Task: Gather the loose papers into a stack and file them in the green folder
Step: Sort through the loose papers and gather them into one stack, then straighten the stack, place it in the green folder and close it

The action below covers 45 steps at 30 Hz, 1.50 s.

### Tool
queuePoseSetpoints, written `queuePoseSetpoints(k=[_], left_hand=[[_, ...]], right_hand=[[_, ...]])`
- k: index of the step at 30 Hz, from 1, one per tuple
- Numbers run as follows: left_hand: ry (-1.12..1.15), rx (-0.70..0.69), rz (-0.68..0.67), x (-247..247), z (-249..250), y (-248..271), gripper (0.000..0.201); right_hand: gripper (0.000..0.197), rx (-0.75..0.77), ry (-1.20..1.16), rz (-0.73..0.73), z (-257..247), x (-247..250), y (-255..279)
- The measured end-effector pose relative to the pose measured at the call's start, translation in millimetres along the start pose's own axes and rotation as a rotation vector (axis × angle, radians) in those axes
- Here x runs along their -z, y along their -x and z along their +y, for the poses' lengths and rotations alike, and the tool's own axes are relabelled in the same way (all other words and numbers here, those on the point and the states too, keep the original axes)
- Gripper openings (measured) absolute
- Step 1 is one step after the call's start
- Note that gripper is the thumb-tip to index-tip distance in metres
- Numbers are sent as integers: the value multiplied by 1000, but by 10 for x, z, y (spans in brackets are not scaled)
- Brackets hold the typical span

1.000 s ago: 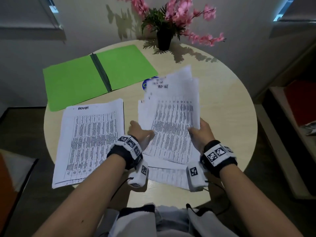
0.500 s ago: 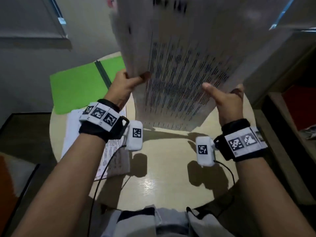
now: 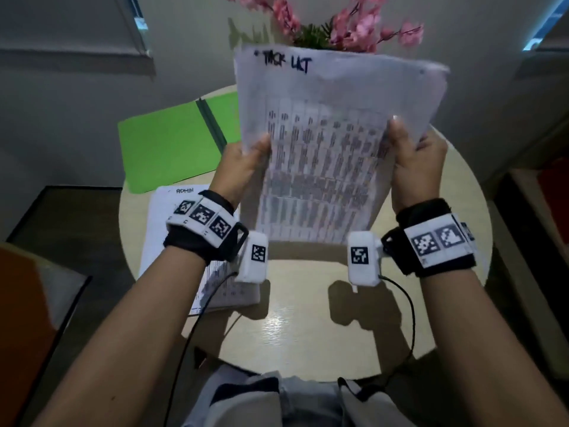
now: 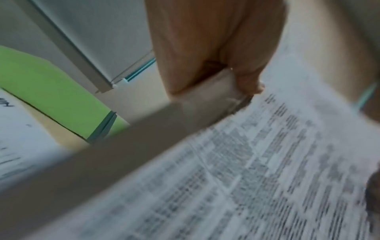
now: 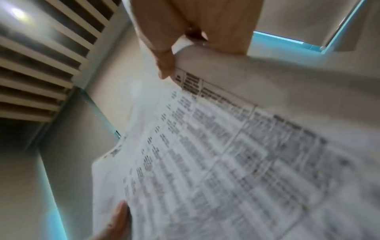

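A round, pale table stands against a grey wall, with a pot of pink flowers at its far edge. Above it, both hands hold up a bundle of printed sheets nearly upright, clear of the tabletop: the left hand pinches the bundle's left edge with the thumb in front, and the right hand pinches the right edge the same way. The bundle's top edges are uneven and fanned at the upper right, so the step in hand looks like squaring the gathered sheets. The next move probably calls for tapping the lower edge on the table to line them up, then joining them with the one other pile, headed "ADMIN", which lies flat on the table just by the left wrist. The green folder lies open at the far left of the table, partly over its rim, with nothing seen in it, so filing is not yet done. By count: one folder, one lifted bundle, one lying pile, one flower pot; how many sheets each bundle holds cannot be told.
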State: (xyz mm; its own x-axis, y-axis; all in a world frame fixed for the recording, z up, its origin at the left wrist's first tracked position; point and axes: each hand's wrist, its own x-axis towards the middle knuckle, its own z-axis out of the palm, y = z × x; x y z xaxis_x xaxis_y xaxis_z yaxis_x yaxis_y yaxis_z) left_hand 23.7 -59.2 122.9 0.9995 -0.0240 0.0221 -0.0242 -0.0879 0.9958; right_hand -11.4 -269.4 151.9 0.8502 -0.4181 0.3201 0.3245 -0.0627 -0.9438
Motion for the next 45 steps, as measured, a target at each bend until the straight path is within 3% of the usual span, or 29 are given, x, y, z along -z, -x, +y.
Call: queuePoseSetpoints(k=[4,6,8,10,12,15,16,19,21,22,24,26,29,33,35,38,42,43,45], left_hand=[[48,43,366,455,47,-160,21],[-130,121,472,768,-79,-235,12],[-401,255,479,1114,-328,-276,18],[-566,393,458,1389,-625,-252,28],[-683,482,396,1540,-884,-170,24],[-758,572,289,1632,-1203,-6,27],[-737,615,284,1628,-1267,58,32],[-684,624,322,1547,-1384,246,57],[-578,658,322,1460,-1449,254,68],[-514,709,315,1422,-1483,240,65],[-425,767,254,1329,-1475,222,39],[-408,684,152,1201,-1350,190,19],[-339,341,126,923,-918,36,36],[27,-44,143,501,-12,-106,28],[135,-166,110,377,228,-128,20],[229,-215,61,220,304,-30,22],[196,-60,-18,37,-22,162,66],[136,-23,-27,-11,-131,183,61],[39,-2,3,-96,-251,176,30]], right_hand=[[15,-139,279,-208,327,-552,179],[19,-217,459,-337,573,-805,366],[14,-303,546,-509,747,-990,566],[32,-413,639,-642,894,-1114,742],[43,-500,790,-734,1073,-1209,907],[29,-552,1005,-838,1236,-1305,1115],[21,-577,990,-836,1271,-1315,1161],[64,-650,840,-743,1319,-1321,1299],[55,-720,695,-660,1329,-1336,1341],[46,-752,624,-619,1333,-1332,1350],[35,-792,563,-553,1332,-1278,1330],[29,-735,554,-460,1306,-1157,1247],[28,-546,429,-223,1011,-917,920],[27,-122,342,-53,325,-580,349],[23,-69,209,-9,111,-414,225],[28,-144,75,74,18,-194,258],[24,-247,130,20,198,-4,445],[18,-277,159,-5,251,8,476],[6,-321,198,-10,299,-4,498]])
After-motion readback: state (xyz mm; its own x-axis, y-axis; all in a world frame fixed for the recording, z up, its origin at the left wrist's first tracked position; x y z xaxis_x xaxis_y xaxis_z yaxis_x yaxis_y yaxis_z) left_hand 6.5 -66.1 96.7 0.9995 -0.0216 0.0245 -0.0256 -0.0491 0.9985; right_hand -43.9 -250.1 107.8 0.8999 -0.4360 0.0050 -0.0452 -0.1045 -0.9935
